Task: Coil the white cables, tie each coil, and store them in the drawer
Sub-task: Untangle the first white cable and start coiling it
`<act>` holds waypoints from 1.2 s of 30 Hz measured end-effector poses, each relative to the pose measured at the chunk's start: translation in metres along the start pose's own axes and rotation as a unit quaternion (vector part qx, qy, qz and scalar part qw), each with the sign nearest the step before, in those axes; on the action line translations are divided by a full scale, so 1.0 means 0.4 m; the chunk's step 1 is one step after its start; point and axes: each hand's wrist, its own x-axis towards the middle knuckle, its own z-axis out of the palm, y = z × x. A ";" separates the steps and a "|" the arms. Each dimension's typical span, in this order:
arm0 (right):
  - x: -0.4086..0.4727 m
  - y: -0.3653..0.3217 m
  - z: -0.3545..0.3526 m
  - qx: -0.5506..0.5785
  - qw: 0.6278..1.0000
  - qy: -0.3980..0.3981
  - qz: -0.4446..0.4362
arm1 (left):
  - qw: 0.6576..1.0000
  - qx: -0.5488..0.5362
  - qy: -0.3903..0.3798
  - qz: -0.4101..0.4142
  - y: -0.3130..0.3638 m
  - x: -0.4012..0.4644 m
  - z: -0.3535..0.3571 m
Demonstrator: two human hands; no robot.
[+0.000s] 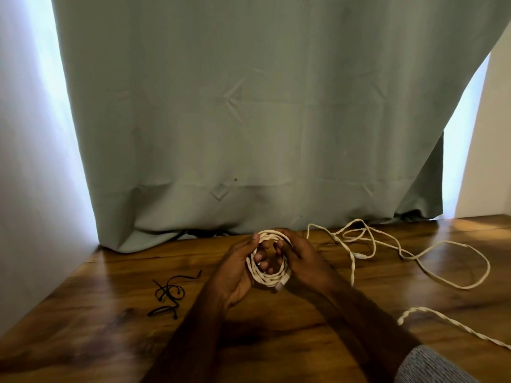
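Hands, left hand (235, 268) and right hand (302, 259), grip white coil (266, 275) above table (110, 299).

Wooden table (110, 272): black ties (168, 293), loose white cables (387, 244) (uncoiled).

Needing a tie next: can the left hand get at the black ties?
Probably yes: the black ties lie uncovered on the table left of the left hand, but it grips the coil.

Glossy wood-grain table (110, 286) — matt cloth curtain (249, 120) — twisted, cord-like white cable (265, 275).
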 end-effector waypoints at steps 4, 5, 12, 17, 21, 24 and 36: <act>-0.008 -0.001 0.001 -0.011 1.000 0.001 0.001 | 1.000 -0.017 0.018 -0.015 0.002 0.000 0.006; -0.007 -0.001 0.004 0.001 1.000 0.003 0.003 | 0.999 -0.033 0.028 -0.018 0.003 0.002 0.016; -0.004 0.011 -0.007 0.177 0.981 0.018 0.083 | 0.993 -0.077 0.087 -0.023 0.024 0.009 0.016; -0.004 0.022 0.002 0.207 0.967 0.091 0.119 | 0.997 -0.049 0.039 -0.047 0.024 0.012 -0.006; 0.006 0.019 0.004 0.201 0.960 0.112 0.161 | 0.998 -0.037 0.038 -0.041 0.016 0.014 -0.005; 0.000 0.010 0.008 0.208 0.955 0.078 0.196 | 0.997 -0.065 0.043 -0.019 0.020 0.018 -0.002; -0.021 -0.004 0.021 0.155 0.971 -0.063 0.169 | 0.995 -0.070 0.053 0.053 0.025 0.000 0.003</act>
